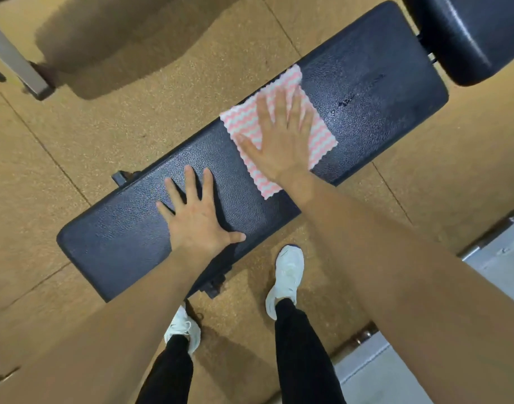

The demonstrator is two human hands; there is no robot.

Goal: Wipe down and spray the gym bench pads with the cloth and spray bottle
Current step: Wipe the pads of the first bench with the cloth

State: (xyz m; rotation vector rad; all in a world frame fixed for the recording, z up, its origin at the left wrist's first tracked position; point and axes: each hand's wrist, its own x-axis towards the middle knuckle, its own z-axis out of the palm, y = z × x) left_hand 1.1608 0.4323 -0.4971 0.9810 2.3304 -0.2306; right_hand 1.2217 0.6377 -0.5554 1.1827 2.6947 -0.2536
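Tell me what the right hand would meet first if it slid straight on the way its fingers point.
The right hand, flat on the cloth, points up-frame across the long bench pad. It would likely cross bare pad to its far edge, then open floor; nothing else shows there.

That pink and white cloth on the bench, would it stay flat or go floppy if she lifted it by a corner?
Probably floppy: the cloth looks thin and lies flat against the long pad. It likely slides easily, since the pad's surface looks smooth and shiny, which may be why the right hand presses it with a spread palm. It seems light.
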